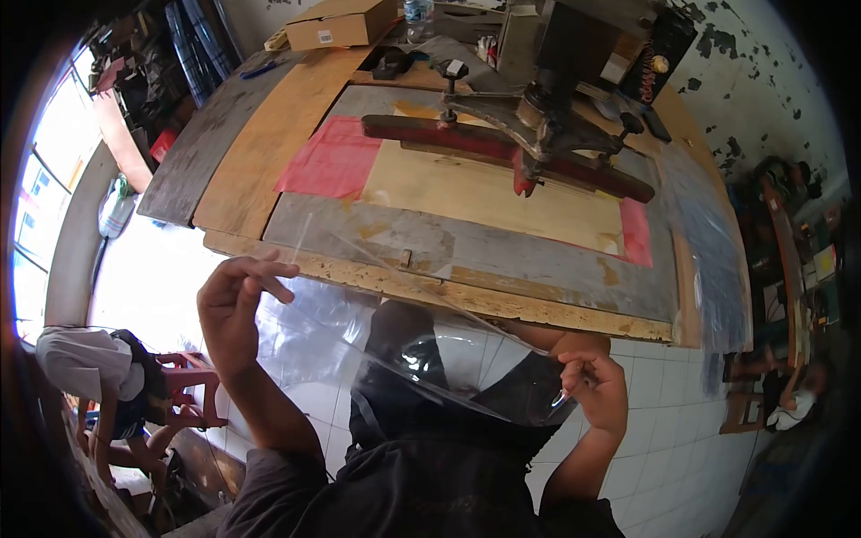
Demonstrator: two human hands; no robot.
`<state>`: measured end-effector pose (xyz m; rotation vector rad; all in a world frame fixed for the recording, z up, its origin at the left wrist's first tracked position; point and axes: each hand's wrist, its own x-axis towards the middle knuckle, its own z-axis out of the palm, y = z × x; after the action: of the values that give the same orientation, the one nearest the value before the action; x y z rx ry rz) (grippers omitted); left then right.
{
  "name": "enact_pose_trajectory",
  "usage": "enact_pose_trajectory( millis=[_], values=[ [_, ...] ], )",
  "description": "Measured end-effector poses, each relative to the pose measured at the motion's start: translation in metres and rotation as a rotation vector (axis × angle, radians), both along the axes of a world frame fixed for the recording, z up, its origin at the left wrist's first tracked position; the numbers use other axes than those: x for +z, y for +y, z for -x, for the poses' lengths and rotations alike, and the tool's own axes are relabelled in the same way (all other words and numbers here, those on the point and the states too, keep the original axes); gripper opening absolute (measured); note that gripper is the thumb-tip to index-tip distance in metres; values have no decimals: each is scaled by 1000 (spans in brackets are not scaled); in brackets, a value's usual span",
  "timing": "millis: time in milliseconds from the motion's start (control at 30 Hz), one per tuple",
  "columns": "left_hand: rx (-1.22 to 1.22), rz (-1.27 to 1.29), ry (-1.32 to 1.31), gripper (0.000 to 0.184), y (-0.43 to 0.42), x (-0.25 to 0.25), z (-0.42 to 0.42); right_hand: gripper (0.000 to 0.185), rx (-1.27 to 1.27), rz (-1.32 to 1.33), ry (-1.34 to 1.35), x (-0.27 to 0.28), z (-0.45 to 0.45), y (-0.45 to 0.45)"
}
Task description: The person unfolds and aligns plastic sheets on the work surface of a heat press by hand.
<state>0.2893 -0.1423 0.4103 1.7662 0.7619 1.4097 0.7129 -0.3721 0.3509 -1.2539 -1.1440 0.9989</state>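
A clear plastic sheet [417, 354] stretches across my lap between both hands, in front of the table edge. My right hand [594, 387] pinches its right end, fingers curled with the thumb pressed against them. At the other end, my left hand [240, 305] is raised beside the table's front edge, two fingers pointing right with the sheet's corner between them. Beyond the sheet lies a grey plate [502, 260] with a tan pad and pink patches [332, 157]. Above the pad hangs a press head with a long red bar [430, 133].
Clear plastic sheets [704, 233] lie along the table's right side. A cardboard box [341, 25], a water bottle [418, 20] and a blue pen [257, 70] are toward the back. One person bends over at left, near a red stool [193, 390]; another sits far right.
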Motion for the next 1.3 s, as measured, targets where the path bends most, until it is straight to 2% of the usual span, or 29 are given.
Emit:
enact_pose_trajectory(
  millis=[67, 100, 200, 267, 367, 433, 533, 567, 600, 667, 700, 733, 800, 867, 1000, 1067, 1200, 1233, 1300],
  values=[
    [-20, 141, -27, 16, -6, 1, -8, 35, 17, 158, -110, 3, -1, -6],
    [8, 126, 15, 13, -7, 2, -15, 35, 21, 159, -110, 2, 0, -8],
    [235, 214, -15, 5, -16, -5, -43, 39, 73, 315, -72, -4, 3, -18],
    [454, -89, 249, 12, -20, -3, -61, 43, 139, 444, -183, -10, 3, -26],
    [588, -349, 359, 23, -28, -12, -77, 36, 152, 539, -277, -15, 4, -33],
    [488, -486, 255, 25, -29, -20, -89, 33, 188, 637, -455, -15, 3, -35],
    [217, -625, 63, 28, -31, -30, -103, 35, 185, 625, -603, -23, 6, -41],
    [200, -683, 93, 28, -34, -26, -106, 34, 137, 504, -721, -23, 9, -42],
    [183, -742, 123, 28, -38, -22, -108, 34, 134, 505, -725, -18, 8, -42],
    [139, -753, 139, 28, -45, -17, -110, 35, -34, 435, -801, 16, 16, -28],
    [96, -766, 159, 28, -47, -16, -111, 36, -113, 391, -666, 27, 19, -23],
    [92, -768, 156, 28, -48, -14, -114, 36, -118, 391, -667, 38, 26, -13],
    [-21, -785, 137, 28, -51, -11, -120, 46, -183, -307, -624, 57, 46, 13],
    [-60, -794, 138, 27, -57, -7, -125, 63, -59, -466, -738, 71, 58, 35],
    [-164, -785, 149, 31, -67, 1, -126, 74, 100, -522, -762, 83, 50, 89],
    [-129, -745, 139, 26, -71, 2, -126, 80, 435, -558, -667, 86, 40, 110],
    [-141, -731, 121, 26, -72, 2, -122, 57, 495, -548, -418, 77, 42, 127],
    [-144, -709, 109, 26, -73, 1, -121, 57, 497, -547, -419, 76, 42, 127],
    [-147, -682, 93, 26, -72, 0, -120, 41, 491, -491, -330, 73, 39, 123]
  ],
)
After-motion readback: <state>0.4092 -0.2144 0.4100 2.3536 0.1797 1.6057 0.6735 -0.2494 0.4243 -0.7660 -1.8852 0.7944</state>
